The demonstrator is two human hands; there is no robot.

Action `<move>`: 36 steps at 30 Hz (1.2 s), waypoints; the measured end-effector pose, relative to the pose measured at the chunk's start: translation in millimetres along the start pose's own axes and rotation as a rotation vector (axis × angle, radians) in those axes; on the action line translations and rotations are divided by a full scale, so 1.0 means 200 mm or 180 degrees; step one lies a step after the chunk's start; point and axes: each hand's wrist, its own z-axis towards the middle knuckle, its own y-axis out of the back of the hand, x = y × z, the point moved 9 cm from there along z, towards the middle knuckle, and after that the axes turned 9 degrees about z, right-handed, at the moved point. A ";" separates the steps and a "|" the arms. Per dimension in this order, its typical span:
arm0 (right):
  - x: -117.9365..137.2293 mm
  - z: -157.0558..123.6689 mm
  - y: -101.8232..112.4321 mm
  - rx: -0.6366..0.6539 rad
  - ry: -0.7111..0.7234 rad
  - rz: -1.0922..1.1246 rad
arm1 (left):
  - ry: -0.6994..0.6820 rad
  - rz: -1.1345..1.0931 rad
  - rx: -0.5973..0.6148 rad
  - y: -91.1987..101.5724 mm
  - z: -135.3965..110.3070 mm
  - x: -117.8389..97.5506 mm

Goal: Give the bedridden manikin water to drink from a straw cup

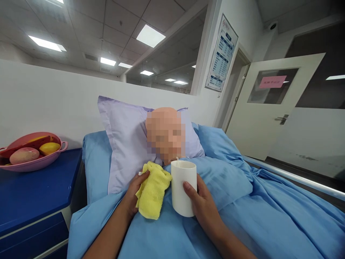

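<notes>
My left hand (134, 192) is closed on a folded yellow towel (152, 192), its thumb lying over the top edge. Wrapped round the right side of a white cup (181, 201) is my right hand (201, 199), thumb towards me. The cup stands nearly upright, and a thin pale strand, perhaps a string or straw, shows at its rim; what is inside is hidden. Towel and cup are side by side, above the blue quilt (229, 230). Just beyond them a bald head (165, 118), like a manikin's, rests against a lilac pillow (124, 144). Its face is blurred out.
On the left, a blue bedside cabinet (35, 194) carries a pink basket (35, 165) of fruit. A pale bed rail (296, 181) runs along the right side. Behind the bed stands a white wall (54, 97); a door (272, 118) stands ajar at the far right.
</notes>
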 end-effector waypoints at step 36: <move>0.02 -0.01 0.13 -0.0593 0.0383 0.1068 | -0.3923 0.4699 0.0766 -0.81 -0.06 -0.56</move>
